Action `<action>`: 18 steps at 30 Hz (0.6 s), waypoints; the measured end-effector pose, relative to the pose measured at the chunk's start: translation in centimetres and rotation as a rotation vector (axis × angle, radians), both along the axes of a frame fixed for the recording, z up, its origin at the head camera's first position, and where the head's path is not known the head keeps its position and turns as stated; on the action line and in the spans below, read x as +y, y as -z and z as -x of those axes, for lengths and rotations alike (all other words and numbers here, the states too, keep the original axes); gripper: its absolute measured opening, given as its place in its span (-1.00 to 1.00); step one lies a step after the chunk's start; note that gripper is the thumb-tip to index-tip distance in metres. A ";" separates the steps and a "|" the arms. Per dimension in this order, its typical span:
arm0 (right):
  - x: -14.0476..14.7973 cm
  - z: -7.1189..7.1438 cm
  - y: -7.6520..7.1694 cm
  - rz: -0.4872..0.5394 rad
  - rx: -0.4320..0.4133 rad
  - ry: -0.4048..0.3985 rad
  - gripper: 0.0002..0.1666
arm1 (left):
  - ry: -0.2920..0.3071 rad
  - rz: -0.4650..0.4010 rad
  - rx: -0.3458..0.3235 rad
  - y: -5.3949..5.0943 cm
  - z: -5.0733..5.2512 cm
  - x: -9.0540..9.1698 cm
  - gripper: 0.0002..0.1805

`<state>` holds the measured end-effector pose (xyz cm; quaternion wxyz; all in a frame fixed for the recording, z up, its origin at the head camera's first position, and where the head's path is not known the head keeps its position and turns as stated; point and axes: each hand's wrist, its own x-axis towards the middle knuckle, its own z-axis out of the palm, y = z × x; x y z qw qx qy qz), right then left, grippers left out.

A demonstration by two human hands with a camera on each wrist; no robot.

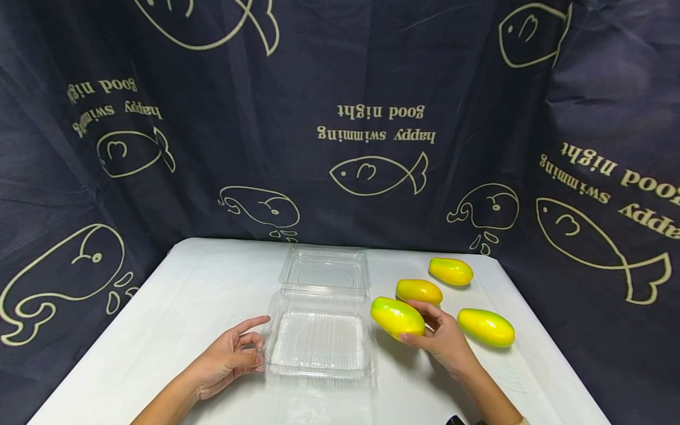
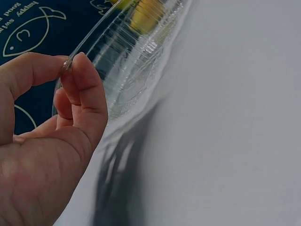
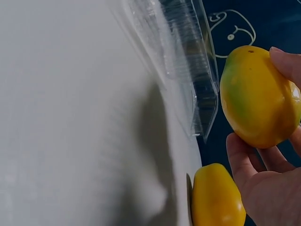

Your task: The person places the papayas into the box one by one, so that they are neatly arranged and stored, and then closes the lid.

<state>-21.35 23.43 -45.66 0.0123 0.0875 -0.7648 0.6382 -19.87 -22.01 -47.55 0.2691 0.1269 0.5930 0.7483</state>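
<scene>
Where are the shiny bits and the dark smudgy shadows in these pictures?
Head view: white glints on the held yellow-green fruit and the clear plastic container; left wrist view: a dark, soft-edged shadow on the white tabletop, and more glints on the plastic; right wrist view: another smudgy shadow on the tabletop, with a small shine at the held fruit's right edge.

dark cloth (image 1: 303,77) | pale fish prints (image 1: 378,175), upside-down lettering (image 1: 361,133) | white tabletop (image 1: 212,283)

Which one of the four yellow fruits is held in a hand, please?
The leftmost fruit in the head view: the right hand grips it, while the other three fruits lie on the table.
</scene>
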 end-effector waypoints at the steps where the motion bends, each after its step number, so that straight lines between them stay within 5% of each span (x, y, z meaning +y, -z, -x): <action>1: -0.1 0.0 -0.1 0.000 0.002 -0.001 -0.11 | 0.003 0.000 0.000 0.0 0.0 0.0 0.06; 18: -1.6 0.6 -0.7 -0.004 0.058 -0.067 -0.13 | 0.000 -0.031 0.028 0.2 0.2 -0.1 0.10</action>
